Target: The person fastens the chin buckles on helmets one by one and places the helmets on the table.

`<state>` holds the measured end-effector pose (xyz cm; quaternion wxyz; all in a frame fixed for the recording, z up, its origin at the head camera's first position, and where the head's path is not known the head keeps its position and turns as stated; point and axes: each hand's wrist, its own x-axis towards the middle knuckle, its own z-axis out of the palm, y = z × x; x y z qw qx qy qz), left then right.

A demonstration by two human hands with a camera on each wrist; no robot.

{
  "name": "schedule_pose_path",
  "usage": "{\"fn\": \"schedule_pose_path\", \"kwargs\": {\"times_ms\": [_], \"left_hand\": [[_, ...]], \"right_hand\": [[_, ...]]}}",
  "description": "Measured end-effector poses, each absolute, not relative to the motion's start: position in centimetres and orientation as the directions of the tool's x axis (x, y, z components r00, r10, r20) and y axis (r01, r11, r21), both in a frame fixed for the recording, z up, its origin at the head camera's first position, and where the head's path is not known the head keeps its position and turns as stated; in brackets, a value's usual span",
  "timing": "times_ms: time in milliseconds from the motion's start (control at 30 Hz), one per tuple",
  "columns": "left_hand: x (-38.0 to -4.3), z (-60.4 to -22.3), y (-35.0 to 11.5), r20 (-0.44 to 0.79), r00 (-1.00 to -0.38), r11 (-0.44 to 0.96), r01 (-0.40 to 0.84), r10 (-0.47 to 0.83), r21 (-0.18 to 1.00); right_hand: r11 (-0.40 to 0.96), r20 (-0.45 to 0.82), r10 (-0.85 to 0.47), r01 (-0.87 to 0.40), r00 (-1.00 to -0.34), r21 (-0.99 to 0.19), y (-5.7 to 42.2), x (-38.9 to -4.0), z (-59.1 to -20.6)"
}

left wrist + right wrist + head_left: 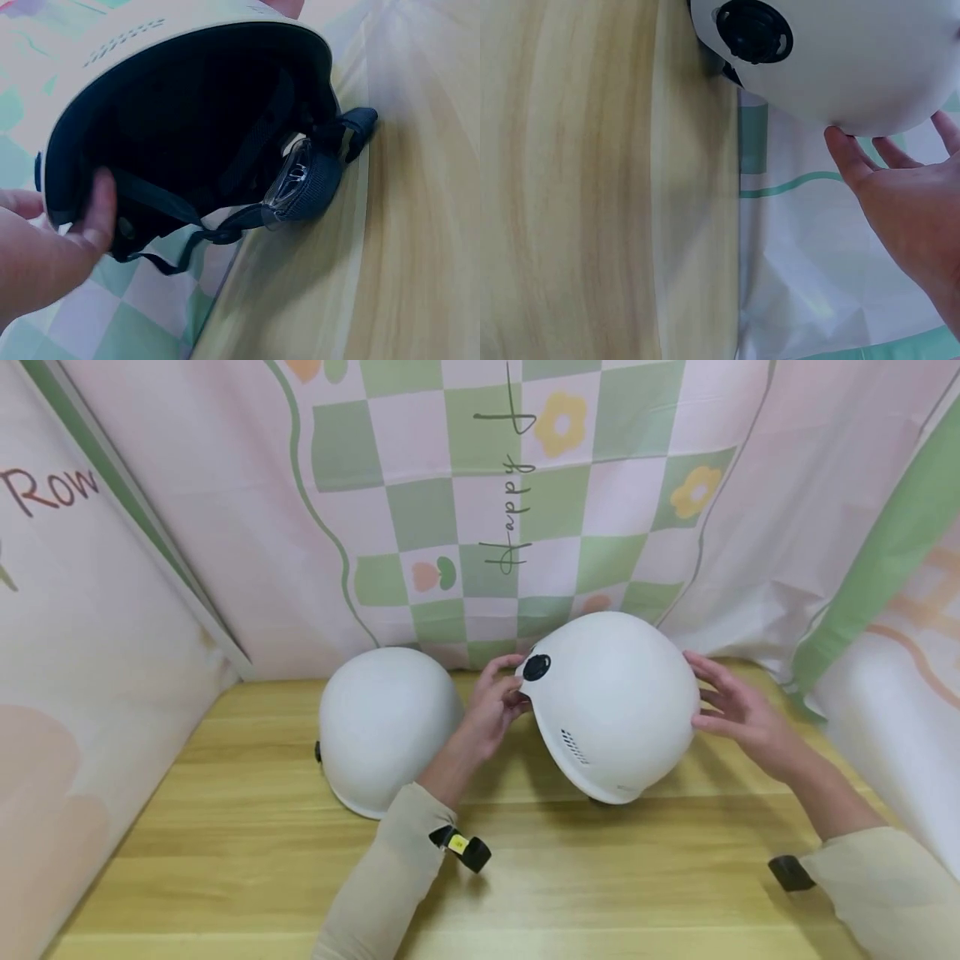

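Note:
A white helmet (618, 702) is held tilted over the table, its open underside turned partly towards the left hand. My left hand (491, 710) grips its rim near a black round fitting (537, 667); in the left wrist view the thumb (101, 214) lies inside the dark shell. Fingertips of my right hand (742, 718) touch the opposite outer side, the fingers spread. Black straps (225, 225) hang from the inside, with a clear plastic-covered piece (289, 180) among them. Another black round fitting (754, 31) shows in the right wrist view.
A second white helmet (386, 727) stands on the wooden table (247, 877), left of the held one and close to the left forearm. Behind the table hangs a printed checkered curtain (420, 518), and more cloth (90, 610) closes off the sides.

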<state>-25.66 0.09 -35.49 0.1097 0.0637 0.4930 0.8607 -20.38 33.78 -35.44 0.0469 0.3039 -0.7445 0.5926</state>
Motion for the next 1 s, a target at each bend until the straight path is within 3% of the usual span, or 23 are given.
{"fn": "schedule_pose_path", "kwargs": {"times_ms": [333,533,767,1000], "left_hand": [[-25.5,-35.5,-0.5,0.065,-0.986,-0.296,0.018,0.152,0.955],[-25.3,-35.4,-0.8,0.052,-0.994,-0.188,0.032,0.100,0.982],[-25.1,-35.1,-1.1,0.011,-0.993,-0.043,0.006,0.121,0.999],[-24.8,-35.3,-1.5,0.022,-0.983,-0.011,0.020,0.182,1.000]], "right_hand": [[0.184,0.397,-0.385,-0.491,-0.833,-0.852,33.5,-20.5,-35.6],[0.201,0.396,-0.382,-0.493,-0.835,-0.846,33.2,-20.4,-35.5],[0.254,0.384,-0.367,-0.489,-0.847,-0.835,33.2,-20.4,-35.7],[0.274,0.371,-0.338,-0.468,-0.865,-0.840,33.2,-20.4,-35.8]]}}
